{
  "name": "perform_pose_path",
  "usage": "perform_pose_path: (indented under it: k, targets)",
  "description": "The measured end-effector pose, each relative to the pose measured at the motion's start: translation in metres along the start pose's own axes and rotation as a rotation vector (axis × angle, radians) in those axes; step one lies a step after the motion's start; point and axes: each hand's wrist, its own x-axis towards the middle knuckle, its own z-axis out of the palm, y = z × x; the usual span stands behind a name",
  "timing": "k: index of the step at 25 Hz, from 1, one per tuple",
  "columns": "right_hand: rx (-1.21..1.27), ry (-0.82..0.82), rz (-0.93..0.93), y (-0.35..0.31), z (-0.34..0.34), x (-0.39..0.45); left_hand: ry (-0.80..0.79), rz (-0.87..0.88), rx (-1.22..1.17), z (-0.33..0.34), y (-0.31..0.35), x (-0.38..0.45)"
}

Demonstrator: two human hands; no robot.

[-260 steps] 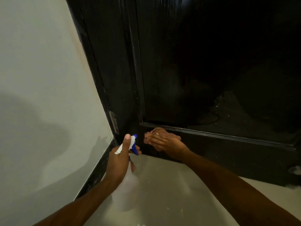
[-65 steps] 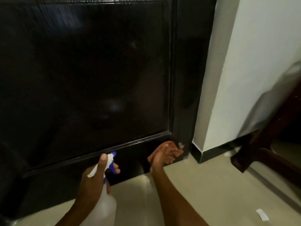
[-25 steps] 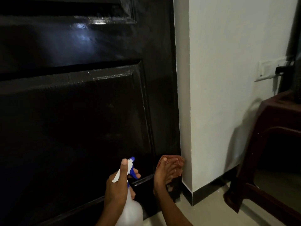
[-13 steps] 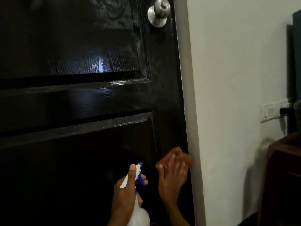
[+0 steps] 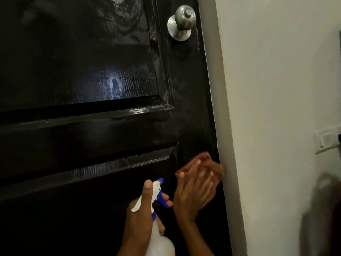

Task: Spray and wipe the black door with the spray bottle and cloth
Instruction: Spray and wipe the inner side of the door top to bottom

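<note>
The glossy black door (image 5: 88,74) fills the left and middle of the view, with wet streaks shining on its upper panel. My right hand (image 5: 193,193) presses a brown cloth (image 5: 203,163) flat against the door's right stile, close to the frame edge. My left hand (image 5: 142,215) grips the neck of a white spray bottle (image 5: 160,242) with a blue-and-white trigger head (image 5: 158,189), held just left of the cloth hand and pointed at the door. The bottle's lower body runs out of view.
A round metal doorknob (image 5: 181,21) sits high on the right stile. A white wall (image 5: 276,89) adjoins the door on the right, carrying a switch plate (image 5: 326,139). A dark blurred shape (image 5: 323,218) stands at the lower right.
My right hand with the cloth has travelled up the door's right stile from the bottom corner to mid height. The view rose with it, bringing the doorknob in. The bottle hand followed.
</note>
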Motion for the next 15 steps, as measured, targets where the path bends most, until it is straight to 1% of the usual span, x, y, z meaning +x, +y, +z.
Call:
perform_pose_path:
  k: [2, 4, 6, 7, 8, 9, 11, 15]
  targets:
    - [-0.075, -0.065, -0.162, 0.004, 0.004, 0.025, -0.016, -0.017, -0.045, 0.002, 0.009, 0.016]
    - [-0.132, -0.117, -0.234, 0.030, 0.012, 0.032, -0.017, -0.024, -0.058, 0.005, 0.013, 0.028]
    - [-0.155, -0.219, -0.233, 0.061, 0.006, 0.012, -0.029, -0.009, -0.069, 0.005, 0.025, 0.032]
    - [-0.172, -0.230, -0.225, 0.073, 0.005, 0.000, -0.041, 0.005, -0.075, 0.006, 0.034, 0.033]
    - [-0.193, -0.203, -0.212, 0.082, 0.003, -0.006, -0.051, 0.019, -0.075, 0.007, 0.043, 0.031]
    - [-0.193, -0.221, -0.180, 0.081, 0.002, -0.003, -0.057, 0.029, -0.078, 0.007, 0.055, 0.030]
    - [-0.161, -0.268, -0.162, 0.050, -0.001, 0.023, -0.079, 0.045, -0.088, 0.006, 0.084, 0.031]
    - [-0.074, -0.213, -0.276, -0.031, -0.016, 0.100, -0.050, 0.123, -0.048, 0.005, 0.138, 0.033]
